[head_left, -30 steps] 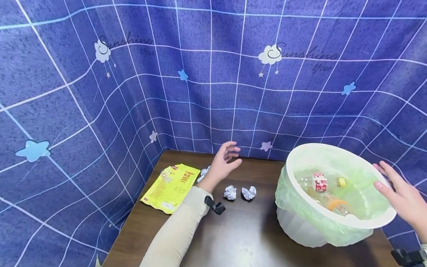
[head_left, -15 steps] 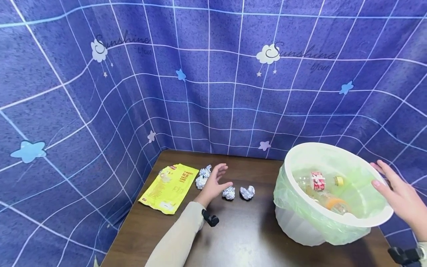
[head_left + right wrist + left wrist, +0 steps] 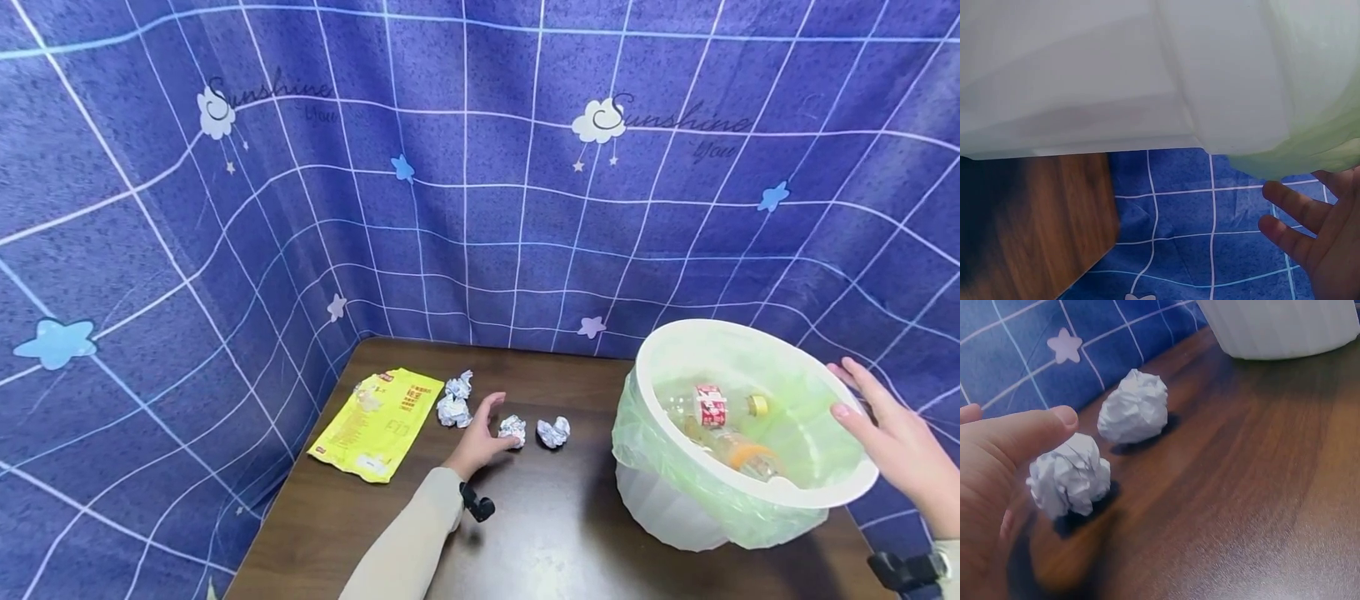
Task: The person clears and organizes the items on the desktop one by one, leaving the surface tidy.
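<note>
My left hand is low over the table, its thumb and fingers spread around a crumpled paper ball. In the left wrist view, the thumb reaches over the top of that ball, and the fingers are mostly hidden. A second paper ball lies just to its right. On the far right, my right hand is at the rim of a white trash bin with a green liner. Its fingers are extended beside the bin's outer side. Plastic bottles lie in the bin.
A flat yellow snack bag lies at the table's left, with more crumpled paper beside it. The dark wooden table backs onto a blue checked curtain. The bin stands at the table's right end.
My left hand has come down from above the table to the nearer of the two paper balls. The right hand keeps its place at the bin rim.
</note>
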The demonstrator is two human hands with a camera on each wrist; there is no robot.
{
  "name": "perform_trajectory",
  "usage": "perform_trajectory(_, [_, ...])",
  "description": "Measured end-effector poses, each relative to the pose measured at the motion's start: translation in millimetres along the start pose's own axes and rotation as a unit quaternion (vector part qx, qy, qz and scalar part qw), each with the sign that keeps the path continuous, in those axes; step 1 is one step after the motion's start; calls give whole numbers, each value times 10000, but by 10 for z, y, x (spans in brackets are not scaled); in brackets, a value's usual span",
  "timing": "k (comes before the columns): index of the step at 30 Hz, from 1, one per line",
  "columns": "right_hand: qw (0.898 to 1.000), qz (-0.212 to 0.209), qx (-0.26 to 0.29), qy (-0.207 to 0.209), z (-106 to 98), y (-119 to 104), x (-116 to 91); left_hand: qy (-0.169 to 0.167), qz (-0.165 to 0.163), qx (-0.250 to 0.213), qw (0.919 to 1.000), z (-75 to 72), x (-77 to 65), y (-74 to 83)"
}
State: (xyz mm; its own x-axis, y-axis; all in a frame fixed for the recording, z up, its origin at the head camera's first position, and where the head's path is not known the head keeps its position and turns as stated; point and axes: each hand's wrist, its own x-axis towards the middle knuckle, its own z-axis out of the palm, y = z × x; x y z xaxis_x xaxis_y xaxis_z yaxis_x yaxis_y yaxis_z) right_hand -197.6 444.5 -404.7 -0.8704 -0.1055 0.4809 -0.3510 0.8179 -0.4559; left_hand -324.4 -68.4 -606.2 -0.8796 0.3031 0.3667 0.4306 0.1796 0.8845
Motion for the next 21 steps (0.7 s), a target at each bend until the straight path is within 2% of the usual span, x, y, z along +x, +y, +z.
perform_trajectory(4, [10000, 1, -32, -26, 2, -7, 3, 144, -52, -22, 9999, 43, -9, -158])
perform_trajectory(10, [10000, 27, -52, -33, 15, -2, -1, 140, -196, 422, 9988, 114, -2, -464])
perform_trajectory(13, [10000, 3, -45, -29, 20, 16, -3, 137, -251, 503, 9983, 129, 1, -501])
perform_trajectory(21, [10000, 4, -20, -39, 9, -1, -4, 140, -553, 667, 9961, 155, 15, -484])
